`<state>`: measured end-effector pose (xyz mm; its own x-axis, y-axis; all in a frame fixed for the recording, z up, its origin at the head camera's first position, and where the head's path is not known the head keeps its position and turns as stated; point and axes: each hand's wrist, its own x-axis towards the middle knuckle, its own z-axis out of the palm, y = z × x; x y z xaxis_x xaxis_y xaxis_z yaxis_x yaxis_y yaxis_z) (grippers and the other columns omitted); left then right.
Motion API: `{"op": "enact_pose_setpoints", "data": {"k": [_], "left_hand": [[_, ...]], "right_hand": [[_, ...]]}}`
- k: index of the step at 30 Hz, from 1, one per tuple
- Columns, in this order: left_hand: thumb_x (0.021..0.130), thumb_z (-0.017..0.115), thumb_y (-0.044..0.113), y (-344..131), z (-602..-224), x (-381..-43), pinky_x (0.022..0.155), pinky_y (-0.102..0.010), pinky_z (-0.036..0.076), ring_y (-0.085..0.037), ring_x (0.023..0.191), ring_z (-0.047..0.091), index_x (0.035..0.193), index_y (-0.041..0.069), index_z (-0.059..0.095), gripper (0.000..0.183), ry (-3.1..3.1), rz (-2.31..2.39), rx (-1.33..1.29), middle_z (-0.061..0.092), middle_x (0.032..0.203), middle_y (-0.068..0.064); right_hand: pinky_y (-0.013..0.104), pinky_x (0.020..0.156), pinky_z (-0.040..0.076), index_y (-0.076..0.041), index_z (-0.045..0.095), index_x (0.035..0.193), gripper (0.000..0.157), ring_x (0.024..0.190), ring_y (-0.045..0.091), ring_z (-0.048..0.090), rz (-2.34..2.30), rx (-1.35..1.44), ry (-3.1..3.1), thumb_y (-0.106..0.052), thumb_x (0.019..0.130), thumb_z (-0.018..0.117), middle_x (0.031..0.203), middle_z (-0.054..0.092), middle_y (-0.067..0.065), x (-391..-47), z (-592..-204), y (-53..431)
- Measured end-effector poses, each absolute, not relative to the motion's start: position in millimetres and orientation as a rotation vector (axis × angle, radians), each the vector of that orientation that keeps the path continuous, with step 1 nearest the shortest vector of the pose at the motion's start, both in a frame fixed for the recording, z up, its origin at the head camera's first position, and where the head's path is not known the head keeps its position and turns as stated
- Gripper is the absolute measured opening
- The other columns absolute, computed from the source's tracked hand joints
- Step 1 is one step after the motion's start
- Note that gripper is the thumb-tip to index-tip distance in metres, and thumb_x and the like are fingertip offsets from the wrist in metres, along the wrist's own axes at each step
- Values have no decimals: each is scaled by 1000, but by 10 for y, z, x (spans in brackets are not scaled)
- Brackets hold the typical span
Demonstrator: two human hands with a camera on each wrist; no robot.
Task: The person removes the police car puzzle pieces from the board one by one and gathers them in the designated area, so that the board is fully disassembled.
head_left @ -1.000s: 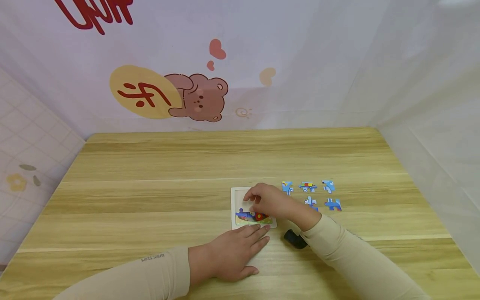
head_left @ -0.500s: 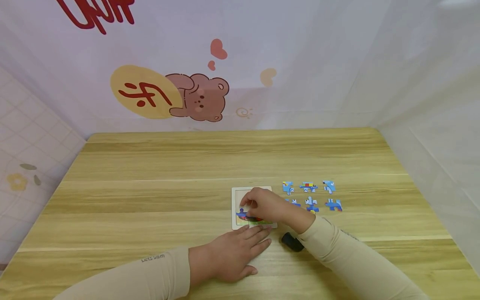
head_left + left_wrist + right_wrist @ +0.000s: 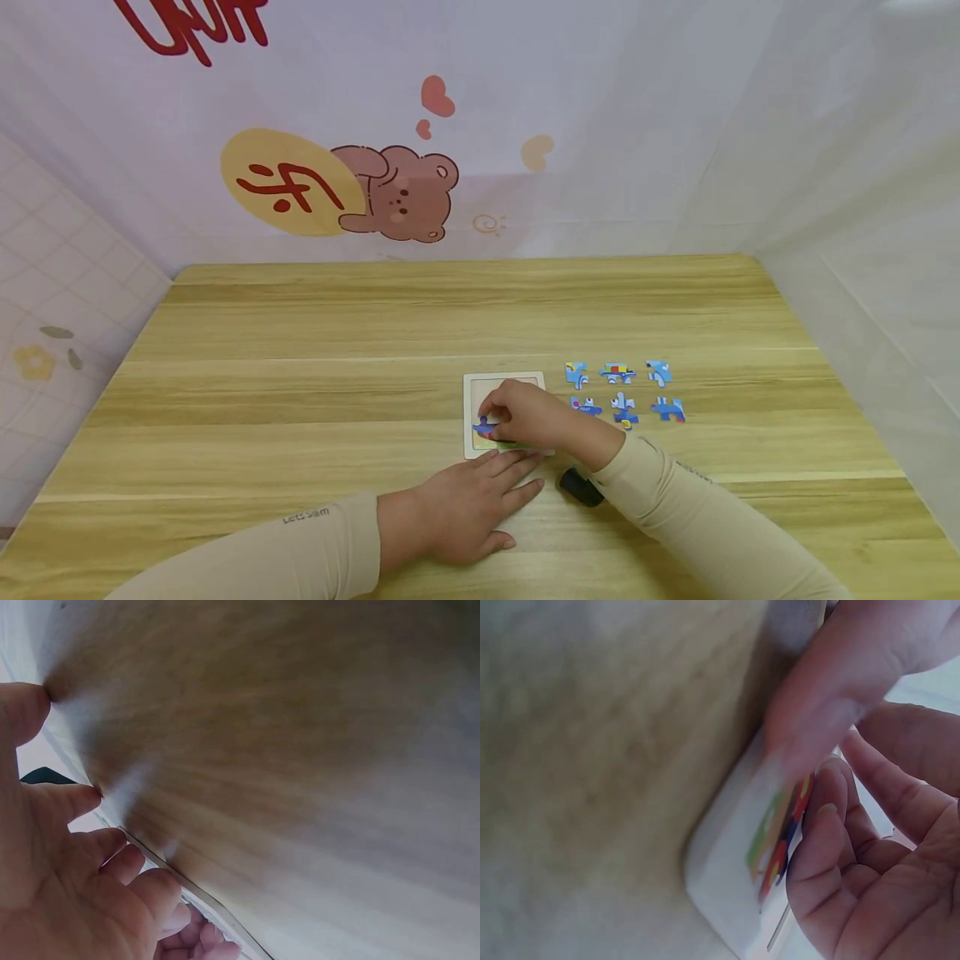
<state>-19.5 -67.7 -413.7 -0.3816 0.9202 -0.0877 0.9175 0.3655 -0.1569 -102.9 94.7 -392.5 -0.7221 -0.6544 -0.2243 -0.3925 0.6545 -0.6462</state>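
Observation:
A square wooden puzzle board (image 3: 468, 400) with a pale rim lies on the table, its bottom row holding colourful pieces. My right hand (image 3: 528, 412) reaches over it from the right, fingers curled, thumb and index fingertip at a blue puzzle piece (image 3: 483, 427) in the lower left; they seem to pinch it, though the hand hides much of the contact. In the right wrist view, red, yellow and green printing (image 3: 774, 851) shows beside the curled fingers. My left hand (image 3: 465, 508) lies flat, palm down, with straight fingers against the board's near edge.
Right of the board, several loose blue puzzle pieces lie in two rows, among them a corner piece (image 3: 658, 373) and a piece with red and yellow blocks (image 3: 617, 372). A black object (image 3: 581, 487) sits beneath the right wrist. A printed cloth (image 3: 600, 167) hangs behind the table.
My right hand has moved slightly left and down over the board, and its fingertips have come together at the lower-left piece. The left hand has stayed in place.

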Motion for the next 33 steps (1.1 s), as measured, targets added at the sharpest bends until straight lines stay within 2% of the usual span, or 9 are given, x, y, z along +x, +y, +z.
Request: {"op": "enact_pose_setpoints", "data": {"k": [22,33], "left_hand": [[96,44,55,-672,-4142,-198,112,-31,30,-23,143,27,148,16,40,66,-2628,293,-1751,30,155,-10],[96,44,54,-673,-4120,-203,112,-30,30,-23,143,27,148,15,40,65,-2642,278,-1757,29,156,-10]], "right_hand": [[27,75,46,-7,63,96,19,79,13,51,-876,-724,2415,2,82,73,84,57,0,-1017,-3966,914],[23,71,45,-6,59,93,17,75,8,51,-1008,-747,2332,5,84,67,81,57,-1,-1020,-3961,943]]}}
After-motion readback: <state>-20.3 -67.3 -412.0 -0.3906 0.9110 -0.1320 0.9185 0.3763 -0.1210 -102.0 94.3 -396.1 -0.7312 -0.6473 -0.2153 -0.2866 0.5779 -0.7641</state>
